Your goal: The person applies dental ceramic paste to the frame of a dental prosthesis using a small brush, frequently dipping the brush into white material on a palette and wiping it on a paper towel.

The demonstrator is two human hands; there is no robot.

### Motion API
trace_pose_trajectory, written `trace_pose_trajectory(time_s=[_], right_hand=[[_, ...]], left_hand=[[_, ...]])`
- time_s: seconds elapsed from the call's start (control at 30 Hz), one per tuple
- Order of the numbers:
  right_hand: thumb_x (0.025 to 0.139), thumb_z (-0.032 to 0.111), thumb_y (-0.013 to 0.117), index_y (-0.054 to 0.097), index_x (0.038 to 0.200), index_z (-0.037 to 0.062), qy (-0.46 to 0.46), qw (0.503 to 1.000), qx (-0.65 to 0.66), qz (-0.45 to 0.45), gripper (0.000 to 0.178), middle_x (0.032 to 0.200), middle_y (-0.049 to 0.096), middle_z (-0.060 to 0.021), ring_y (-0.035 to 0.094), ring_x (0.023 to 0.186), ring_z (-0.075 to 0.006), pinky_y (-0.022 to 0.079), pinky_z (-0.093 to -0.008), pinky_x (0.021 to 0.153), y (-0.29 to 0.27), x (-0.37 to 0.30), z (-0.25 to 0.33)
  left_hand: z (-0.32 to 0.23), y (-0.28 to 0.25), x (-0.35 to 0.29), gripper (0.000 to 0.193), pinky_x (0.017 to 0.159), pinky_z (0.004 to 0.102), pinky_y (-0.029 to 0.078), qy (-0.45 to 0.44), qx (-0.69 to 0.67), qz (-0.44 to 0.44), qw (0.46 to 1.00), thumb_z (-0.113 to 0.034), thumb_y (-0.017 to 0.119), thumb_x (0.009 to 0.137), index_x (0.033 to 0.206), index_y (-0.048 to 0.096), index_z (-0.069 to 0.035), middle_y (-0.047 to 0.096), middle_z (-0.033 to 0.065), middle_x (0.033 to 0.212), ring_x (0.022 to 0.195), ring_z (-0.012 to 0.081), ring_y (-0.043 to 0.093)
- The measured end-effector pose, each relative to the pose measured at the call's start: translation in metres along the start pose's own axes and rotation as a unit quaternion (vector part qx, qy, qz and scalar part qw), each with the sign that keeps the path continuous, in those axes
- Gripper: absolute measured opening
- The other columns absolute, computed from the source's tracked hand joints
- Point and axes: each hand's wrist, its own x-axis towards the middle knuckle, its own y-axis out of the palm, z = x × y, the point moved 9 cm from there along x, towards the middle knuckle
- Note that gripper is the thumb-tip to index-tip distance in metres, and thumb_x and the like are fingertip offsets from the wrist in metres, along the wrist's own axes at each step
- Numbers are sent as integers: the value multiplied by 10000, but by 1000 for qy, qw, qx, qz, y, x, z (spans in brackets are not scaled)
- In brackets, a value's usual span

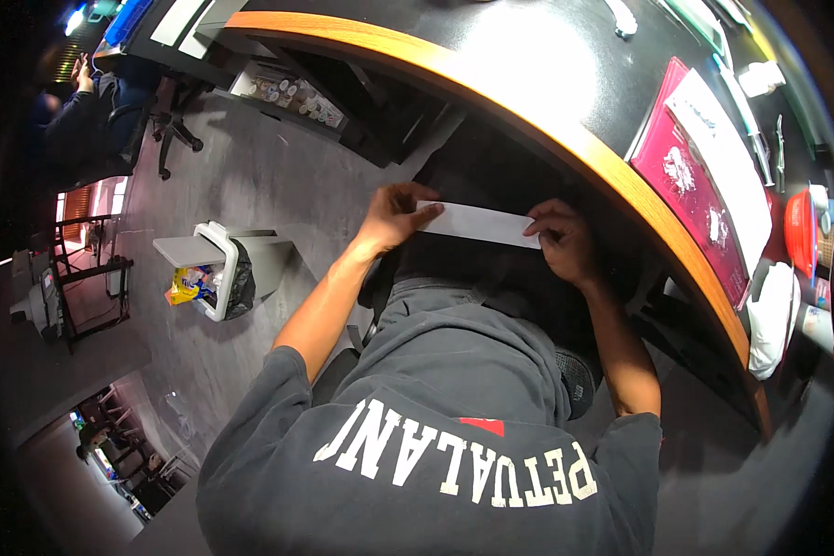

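Observation:
A narrow white strip, which looks like paper [485,224], is stretched between my two hands above my lap. My left hand [397,217] pinches its left end between thumb and fingers. At the other end, my right hand [562,239] has its fingertips closed on the strip, slightly lower in the picture. The strip lies nearly flat and tilts down a little toward the right. Dark shadow under the desk surrounds both hands.
A black desk with a wooden edge [454,65] curves ahead and right, bearing a maroon folder [681,176], white sheet [727,157], and red container [800,232]. An open drawer [292,97] stands ahead left. Left are a waste bin [224,269] and a seated person [79,130].

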Motion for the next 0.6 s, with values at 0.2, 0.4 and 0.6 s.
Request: trace_pose_trajectory(time_s=[0.2,0.4,0.6], right_hand=[[758,-91,598,709,1042,51,-61,996,-53,26,337,1212,625,-116,594,1195,-293,456,-371,1019,-20,0,51],[858,131,737,677,1141,51,-141,985,-103,13,301,1208,642,-131,601,1185,-318,451,-431,1018,9,14,136],[939,144,680,694,958,-4,-95,994,-10,51,150,888,679,-166,686,827,-303,515,-402,746,17,18,139]], left_hand=[[-55,8,-16,126,546,285,419,65,142,4,988,-106,816,817,901,775,-21,629,25,681,608,106,568],[-149,33,-52,81,688,334,540,273,205,80,937,-42,766,783,862,766,-23,737,144,846,748,252,714],[-172,29,-60,171,735,308,551,247,161,53,954,-70,810,820,947,743,24,748,122,875,814,177,720]])
